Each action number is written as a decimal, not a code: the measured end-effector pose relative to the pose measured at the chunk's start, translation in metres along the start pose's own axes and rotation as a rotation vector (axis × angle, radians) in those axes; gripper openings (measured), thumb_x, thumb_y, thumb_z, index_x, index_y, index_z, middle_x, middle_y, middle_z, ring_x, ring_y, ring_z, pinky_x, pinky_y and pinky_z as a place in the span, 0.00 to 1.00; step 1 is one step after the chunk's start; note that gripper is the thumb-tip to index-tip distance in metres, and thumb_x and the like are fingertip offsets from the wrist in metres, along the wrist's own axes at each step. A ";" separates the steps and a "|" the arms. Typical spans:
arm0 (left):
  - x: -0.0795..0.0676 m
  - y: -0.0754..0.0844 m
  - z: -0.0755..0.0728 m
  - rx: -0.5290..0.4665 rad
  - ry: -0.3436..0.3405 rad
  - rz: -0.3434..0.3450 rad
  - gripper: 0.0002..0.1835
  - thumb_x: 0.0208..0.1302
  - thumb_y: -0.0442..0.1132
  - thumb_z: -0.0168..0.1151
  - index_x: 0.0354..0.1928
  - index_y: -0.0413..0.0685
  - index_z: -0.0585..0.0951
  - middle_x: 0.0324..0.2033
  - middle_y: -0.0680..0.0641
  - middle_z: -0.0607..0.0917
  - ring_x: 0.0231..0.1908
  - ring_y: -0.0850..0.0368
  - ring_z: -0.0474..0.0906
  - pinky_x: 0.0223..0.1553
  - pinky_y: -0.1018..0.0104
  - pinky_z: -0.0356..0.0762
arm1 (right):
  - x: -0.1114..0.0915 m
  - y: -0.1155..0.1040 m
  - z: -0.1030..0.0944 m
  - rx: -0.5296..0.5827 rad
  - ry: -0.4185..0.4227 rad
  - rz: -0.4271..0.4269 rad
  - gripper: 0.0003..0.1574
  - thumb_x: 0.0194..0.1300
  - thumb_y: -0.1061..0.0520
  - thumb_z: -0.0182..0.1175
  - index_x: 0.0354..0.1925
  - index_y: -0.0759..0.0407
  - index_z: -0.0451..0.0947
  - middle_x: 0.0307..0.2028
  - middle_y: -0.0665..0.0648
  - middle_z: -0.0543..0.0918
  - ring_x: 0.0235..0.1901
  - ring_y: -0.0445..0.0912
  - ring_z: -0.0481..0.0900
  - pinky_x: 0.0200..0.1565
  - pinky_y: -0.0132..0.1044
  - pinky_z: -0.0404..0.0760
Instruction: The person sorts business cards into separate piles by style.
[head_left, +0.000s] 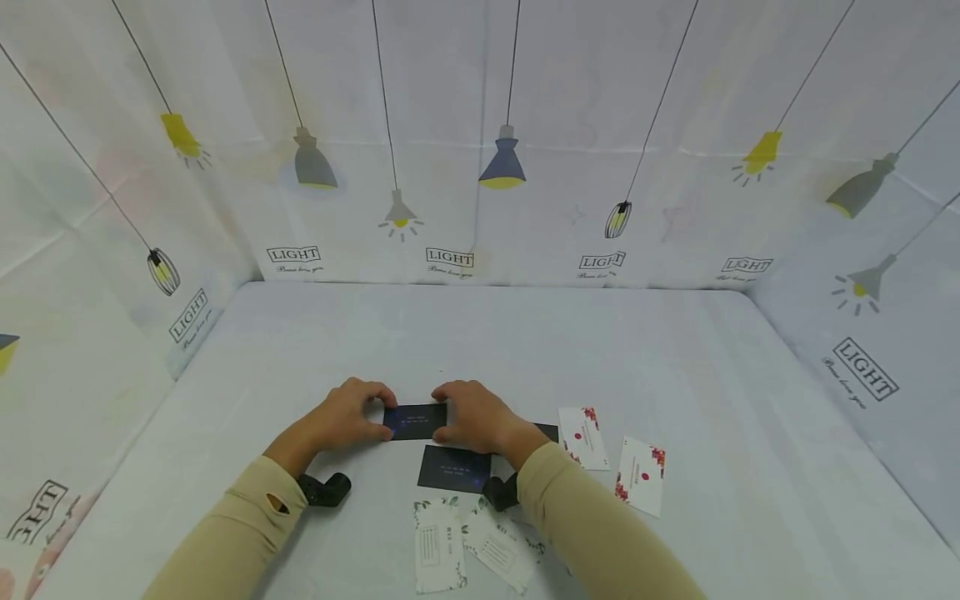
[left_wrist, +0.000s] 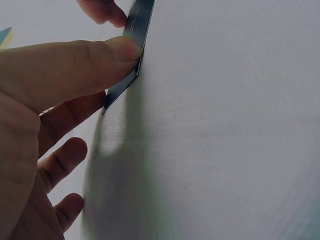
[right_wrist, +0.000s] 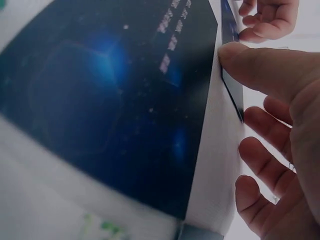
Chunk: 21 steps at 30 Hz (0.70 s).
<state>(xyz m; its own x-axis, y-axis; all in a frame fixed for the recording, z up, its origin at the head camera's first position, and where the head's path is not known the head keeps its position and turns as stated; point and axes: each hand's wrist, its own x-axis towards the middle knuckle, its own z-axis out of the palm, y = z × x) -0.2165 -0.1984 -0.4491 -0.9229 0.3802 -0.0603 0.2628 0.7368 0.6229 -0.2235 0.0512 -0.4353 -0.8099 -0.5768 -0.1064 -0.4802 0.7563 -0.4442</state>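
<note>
A dark blue card (head_left: pixel 416 422) with small pale print lies between my two hands. My left hand (head_left: pixel 348 417) pinches its left end; in the left wrist view the thumb (left_wrist: pixel 122 50) rests on the card's face near a corner, index finger behind. At the other end, my right hand (head_left: pixel 476 417) grips the right edge between thumb and fingers, its other fingers loosely bent. Just below is a second dark card (head_left: pixel 453 469), which fills much of the right wrist view. Part of another dark card (head_left: pixel 550 432) shows behind the right wrist.
Two white cards with red flowers, one nearer (head_left: pixel 585 437) and one farther right (head_left: pixel 641 475), lie beyond my right forearm. Toward me are white leaf-patterned cards, one upright (head_left: pixel 440 546) and one slanted (head_left: pixel 502 550), partly beside the right sleeve. A white cloth covers the table (head_left: pixel 300 333).
</note>
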 end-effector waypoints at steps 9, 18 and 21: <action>0.003 -0.003 0.000 -0.006 0.020 0.034 0.16 0.53 0.41 0.76 0.43 0.56 0.81 0.47 0.45 0.78 0.52 0.44 0.72 0.53 0.42 0.68 | 0.001 -0.003 -0.006 -0.062 -0.021 -0.010 0.38 0.63 0.47 0.68 0.66 0.62 0.72 0.58 0.57 0.79 0.60 0.50 0.74 0.62 0.43 0.69; 0.002 0.000 -0.002 0.041 0.013 0.013 0.20 0.51 0.42 0.76 0.47 0.55 0.80 0.50 0.42 0.78 0.55 0.42 0.70 0.54 0.38 0.65 | 0.002 -0.002 -0.005 -0.056 -0.021 -0.015 0.36 0.63 0.46 0.67 0.64 0.61 0.73 0.56 0.57 0.79 0.57 0.50 0.75 0.60 0.43 0.71; 0.001 0.000 -0.001 0.038 0.010 0.008 0.21 0.51 0.42 0.76 0.48 0.54 0.80 0.51 0.42 0.78 0.56 0.41 0.70 0.55 0.37 0.64 | 0.002 0.001 -0.003 -0.033 -0.010 -0.018 0.34 0.64 0.48 0.65 0.64 0.62 0.73 0.55 0.56 0.80 0.57 0.50 0.75 0.60 0.43 0.71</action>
<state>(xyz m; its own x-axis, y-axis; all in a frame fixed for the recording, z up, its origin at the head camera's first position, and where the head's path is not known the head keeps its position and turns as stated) -0.2176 -0.1980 -0.4484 -0.9237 0.3802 -0.0476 0.2802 0.7549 0.5930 -0.2263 0.0518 -0.4337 -0.7978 -0.5932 -0.1074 -0.5058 0.7556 -0.4162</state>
